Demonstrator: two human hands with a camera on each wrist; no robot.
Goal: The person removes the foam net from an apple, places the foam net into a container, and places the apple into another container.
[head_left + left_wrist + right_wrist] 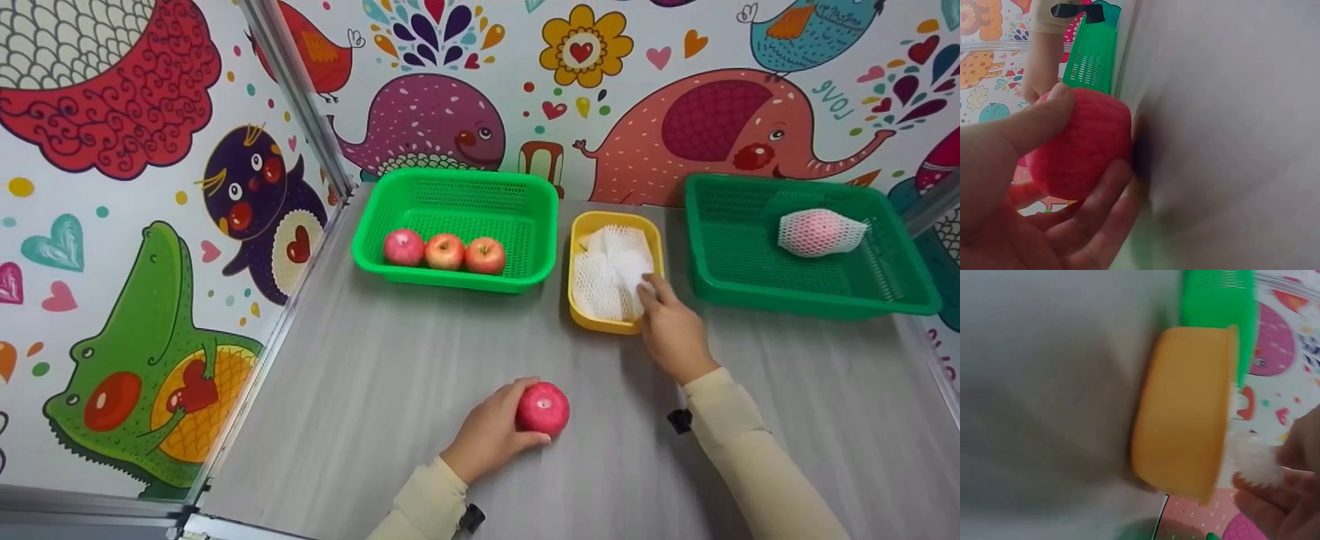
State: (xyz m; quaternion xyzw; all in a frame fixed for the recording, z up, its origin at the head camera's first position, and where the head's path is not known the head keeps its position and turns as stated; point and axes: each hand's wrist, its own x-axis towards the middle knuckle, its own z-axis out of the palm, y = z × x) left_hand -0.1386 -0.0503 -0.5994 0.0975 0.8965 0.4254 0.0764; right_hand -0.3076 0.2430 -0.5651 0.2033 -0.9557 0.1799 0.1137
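My left hand (491,427) grips a red apple (546,409) over the front middle of the table, thumb on one side and fingers around the other. In the left wrist view the apple (1086,143) is at or just above the tabletop; I cannot tell whether it touches. Over the right edge of a small yellow basket (604,326), my right hand (675,334) pinches a white foam fruit net (1258,464) between thumb and fingers. More white foam nets (596,285) lie flat in that basket.
A bright green basket (457,281) at the back left holds three apples (444,252) in a row. The darker green basket (795,300) at the back right holds one fruit in a foam net (819,232). Patterned walls (420,112) border the grey table (337,390).
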